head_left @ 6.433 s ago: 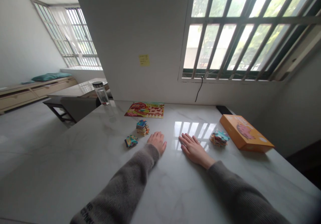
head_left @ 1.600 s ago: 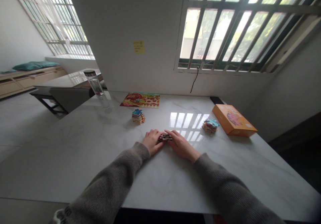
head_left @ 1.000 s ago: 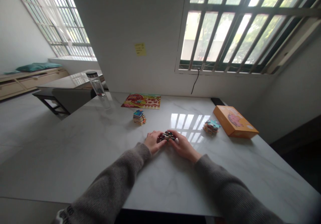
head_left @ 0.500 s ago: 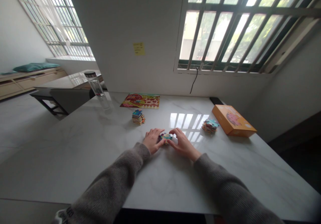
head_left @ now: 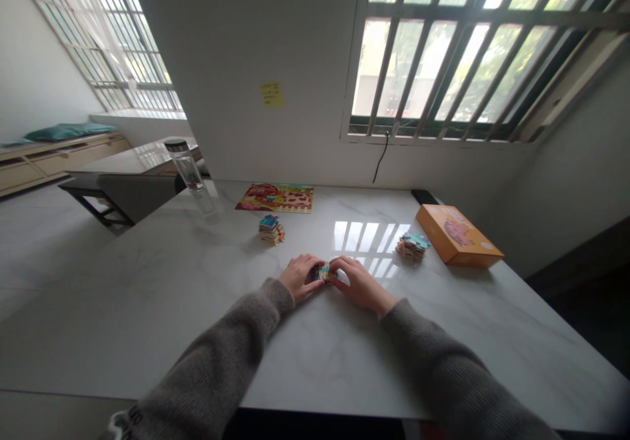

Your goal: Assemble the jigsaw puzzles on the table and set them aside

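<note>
Between my two hands, at the middle of the table, is a small pile of colourful jigsaw puzzle pieces point(head_left: 324, 272). My left hand point(head_left: 301, 277) is closed on its left side, thumb at the near edge and fingers curled behind. From the right, my right hand point(head_left: 355, 282) grips the same pieces between thumb and fingers. The fingers cover much of the pile, so its height cannot be made out. A stack of puzzle pieces point(head_left: 271, 229) stands beyond my left hand, and another stack of pieces point(head_left: 412, 246) is to the right of my right hand.
An orange box point(head_left: 459, 235) with a pink picture lies at the right, a dark flat object point(head_left: 424, 198) behind it. A colourful picture board point(head_left: 276, 198) lies near the wall. A clear bottle point(head_left: 186, 164) stands at the back left of the marble-patterned table point(head_left: 315, 361).
The fingers of my right hand have come down and in onto the pieces. My left hand has closed slightly around them. The other stacks have stayed put.
</note>
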Demonstrator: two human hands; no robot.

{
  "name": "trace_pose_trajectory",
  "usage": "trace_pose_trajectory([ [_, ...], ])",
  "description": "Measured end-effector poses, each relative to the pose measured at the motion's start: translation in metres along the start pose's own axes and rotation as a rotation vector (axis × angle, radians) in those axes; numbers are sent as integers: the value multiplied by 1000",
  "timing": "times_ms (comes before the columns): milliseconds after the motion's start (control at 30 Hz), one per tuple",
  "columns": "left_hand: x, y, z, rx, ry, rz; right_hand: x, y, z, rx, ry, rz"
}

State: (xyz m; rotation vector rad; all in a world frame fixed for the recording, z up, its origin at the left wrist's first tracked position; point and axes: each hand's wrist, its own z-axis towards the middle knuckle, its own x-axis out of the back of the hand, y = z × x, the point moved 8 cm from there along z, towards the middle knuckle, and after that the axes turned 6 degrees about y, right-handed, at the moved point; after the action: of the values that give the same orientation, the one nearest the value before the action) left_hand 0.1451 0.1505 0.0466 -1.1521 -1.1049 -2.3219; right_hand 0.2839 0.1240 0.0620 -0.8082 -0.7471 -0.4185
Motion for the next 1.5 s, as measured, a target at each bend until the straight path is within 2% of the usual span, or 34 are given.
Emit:
trace_pose_trajectory([
  [233, 2, -4, 0, 3, 81, -49, 1, 6, -2, -25, 33, 18],
  [400, 10, -5, 0, 7, 156, -114, 6, 2, -2, -8, 55, 58],
  [533, 20, -2, -1, -29, 244, -145, 12, -1, -1, 10, 127, 129],
  [667, 24, 4, -3, -86, 297, -177, 15, -2, 0, -86, 202, 298],
  [767, 26, 10, -5, -152, 343, -178, 14, -1, 1, -197, 221, 449],
  [867, 32, 15, -6, -199, 374, -146, 14, 0, 0, -263, 229, 501],
  [1000, 36, 19, -7, -255, 308, -54, 15, 2, 0, -278, 216, 498],
  [1167, 25, 20, -8, -281, 171, 22, 12, -1, 0, -249, 202, 540],
  [1300, 21, 18, -8, -268, 169, 36, 11, -5, 0, -248, 198, 544],
  [1500, 26, 18, -7, -275, 197, 66, 12, -7, 0, -231, 186, 533],
])
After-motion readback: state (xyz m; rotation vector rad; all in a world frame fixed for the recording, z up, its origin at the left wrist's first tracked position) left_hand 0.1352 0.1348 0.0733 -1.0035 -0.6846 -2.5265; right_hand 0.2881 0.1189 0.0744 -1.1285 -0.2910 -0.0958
